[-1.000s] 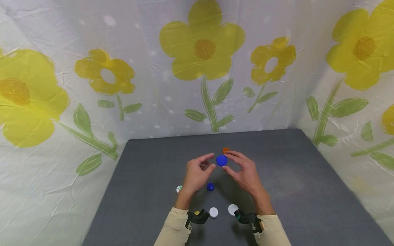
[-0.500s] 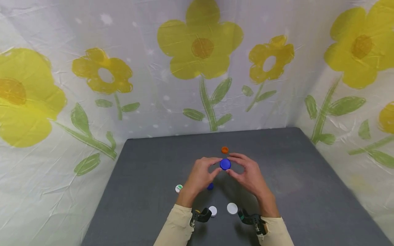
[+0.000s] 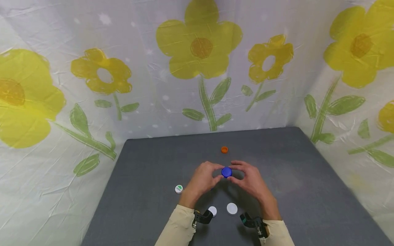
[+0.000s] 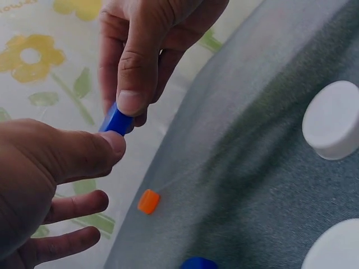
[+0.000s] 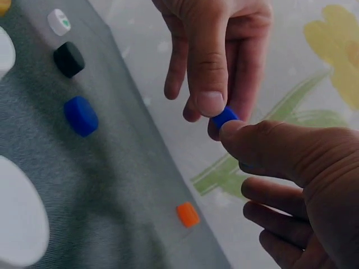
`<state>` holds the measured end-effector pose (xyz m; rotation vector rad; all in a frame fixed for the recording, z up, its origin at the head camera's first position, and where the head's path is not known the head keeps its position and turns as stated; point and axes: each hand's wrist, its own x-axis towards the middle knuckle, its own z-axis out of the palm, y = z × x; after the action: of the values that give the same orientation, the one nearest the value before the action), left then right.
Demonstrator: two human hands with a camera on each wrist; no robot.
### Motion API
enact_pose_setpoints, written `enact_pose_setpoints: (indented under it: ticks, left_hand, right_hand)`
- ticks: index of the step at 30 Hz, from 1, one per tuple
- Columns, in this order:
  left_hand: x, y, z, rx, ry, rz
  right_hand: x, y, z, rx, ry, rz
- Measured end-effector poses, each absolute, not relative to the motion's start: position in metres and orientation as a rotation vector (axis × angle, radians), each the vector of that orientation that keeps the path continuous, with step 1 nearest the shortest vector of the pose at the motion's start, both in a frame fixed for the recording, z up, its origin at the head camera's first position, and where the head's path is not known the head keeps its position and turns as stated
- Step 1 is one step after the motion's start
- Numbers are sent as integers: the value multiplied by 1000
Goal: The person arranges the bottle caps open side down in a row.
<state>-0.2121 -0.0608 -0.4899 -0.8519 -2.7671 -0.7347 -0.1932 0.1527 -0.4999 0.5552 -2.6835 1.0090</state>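
Note:
A blue bottle cap point(image 3: 226, 172) is held up between both hands over the table, its round face toward the head camera. My left hand point(image 3: 203, 177) pinches its left side between thumb and fingers. On the opposite side my right hand point(image 3: 250, 177) pinches it the same way. In the left wrist view only the cap's blue side shows between the two thumbs. A second blue cap point(image 5: 81, 116) lies on the table below, hidden behind the left hand in the head view. Farther back lies an orange cap point(image 3: 224, 149), hollow side up.
On the dark grey table point(image 3: 147, 164) lie a larger white cap point(image 3: 232, 208) and a smaller white cap point(image 3: 212, 210) near the wrists. Left of the hands is a white cap with a green mark point(image 3: 179, 189). The right wrist view adds a black cap point(image 5: 69, 59). Flowered sheeting point(image 3: 147, 102) surrounds the table.
One second ago only the right hand held the blue cap, with the left fingers apart from it. The left hand has since gripped it, and both hands have come lower and nearer with it.

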Motion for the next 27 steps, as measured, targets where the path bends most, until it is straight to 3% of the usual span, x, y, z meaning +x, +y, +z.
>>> enact_pose_setpoints:
  ticks: [27]
  left_hand:
    - [-218,-49,-533,-862,-2944,-561]
  right_hand:
    - [-194,145,-539,503,-2870,958]
